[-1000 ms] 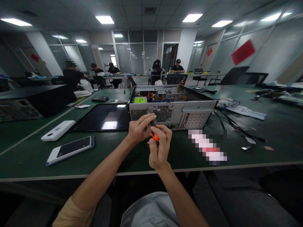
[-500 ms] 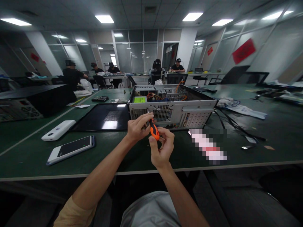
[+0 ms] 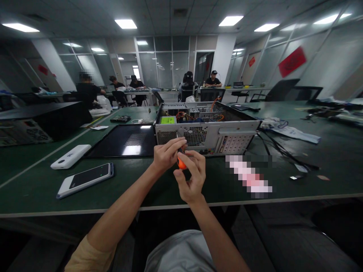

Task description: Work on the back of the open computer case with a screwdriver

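Note:
Between my hands is a screwdriver (image 3: 182,163) with an orange and black handle, its shaft pointing at the rear panel of an opened computer case (image 3: 211,130). My left hand (image 3: 166,155) is closed around the front of the screwdriver, close to the panel. Behind it, my right hand (image 3: 193,175) curls its fingers over the handle's end, thumb held low. My fingers cover most of the handle, and where the tip meets the panel is hard to make out. Inside the case, wires and a bright green label (image 3: 168,120) show.
Left of the case lies a black side panel (image 3: 121,141), with a white power bank (image 3: 70,156) and a white device with a dark screen (image 3: 86,180) nearer me. Black cables (image 3: 286,151) and a glove (image 3: 295,132) lie right. Another computer case (image 3: 42,121) stands far left. People sit behind.
The fingers of my right hand have moved over the screwdriver handle, covering more of it, and the hand has shifted slightly left. My left hand stays near the panel.

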Tool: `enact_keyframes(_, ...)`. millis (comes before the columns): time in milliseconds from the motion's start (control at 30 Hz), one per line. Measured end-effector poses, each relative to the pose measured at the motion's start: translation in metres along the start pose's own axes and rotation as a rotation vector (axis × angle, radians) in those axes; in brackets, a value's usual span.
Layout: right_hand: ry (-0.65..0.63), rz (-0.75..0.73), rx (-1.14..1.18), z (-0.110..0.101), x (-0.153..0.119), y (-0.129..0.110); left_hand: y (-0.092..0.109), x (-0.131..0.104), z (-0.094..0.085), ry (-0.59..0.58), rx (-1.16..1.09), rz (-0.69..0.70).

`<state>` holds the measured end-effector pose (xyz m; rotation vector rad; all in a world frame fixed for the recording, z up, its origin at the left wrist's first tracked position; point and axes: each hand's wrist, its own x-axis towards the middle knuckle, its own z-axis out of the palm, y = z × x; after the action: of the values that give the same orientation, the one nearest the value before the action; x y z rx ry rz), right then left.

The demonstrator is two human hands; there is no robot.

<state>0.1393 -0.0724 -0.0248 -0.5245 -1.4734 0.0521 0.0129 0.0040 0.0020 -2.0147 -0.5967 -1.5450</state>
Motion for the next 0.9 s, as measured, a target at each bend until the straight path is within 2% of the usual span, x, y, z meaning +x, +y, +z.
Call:
enact_keyframes(167,0.105,0.105,0.093,0.003,-0.004,0.003,0.000,0.003,0.000,0.039,0.003,0.018)
enact_keyframes(467,0.014,-0.051,0.045,0.001,-0.006,0.001,-0.002,0.002,-0.007,-0.037,0.024,0.069)
enact_keyframes(633,-0.018,-0.022,0.100,-0.004,-0.005,0.003,-0.004,0.001,-0.005,-0.036,-0.010,0.047)
enact_keyframes(900,0.148,0.103,0.207,0.006,-0.009,0.007,-0.010,-0.005,0.000,-0.009,-0.047,-0.052)
